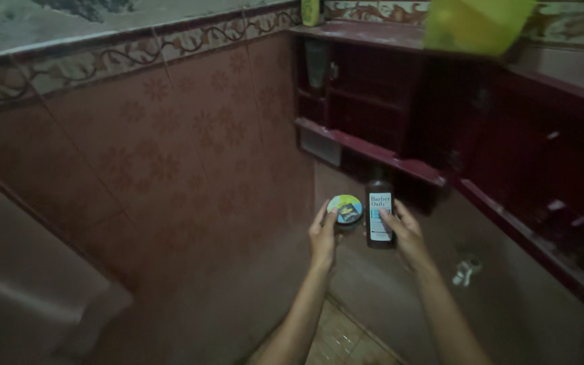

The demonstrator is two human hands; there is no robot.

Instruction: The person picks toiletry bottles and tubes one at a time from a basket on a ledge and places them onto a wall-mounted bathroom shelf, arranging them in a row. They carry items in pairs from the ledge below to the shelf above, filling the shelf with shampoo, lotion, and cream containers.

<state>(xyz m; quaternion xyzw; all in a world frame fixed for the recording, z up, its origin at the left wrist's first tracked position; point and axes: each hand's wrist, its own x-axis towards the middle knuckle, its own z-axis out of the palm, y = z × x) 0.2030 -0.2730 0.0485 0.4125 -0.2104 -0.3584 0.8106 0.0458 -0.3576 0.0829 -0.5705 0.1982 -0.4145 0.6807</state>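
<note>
Holding both items up in front of the dark red shelf, your left hand has its grip closed round a small round tin, its colourful lid facing you. Your right hand clasps a dark brown bottle upright, its pale label turned to you, seemingly so both can be viewed.

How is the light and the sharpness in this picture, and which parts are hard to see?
Head view: dim overall; the round tin in the left hand and the dark bottle in the right hand are readable; the green container at top is blurred; the shelves at right sink into shadow.
</note>
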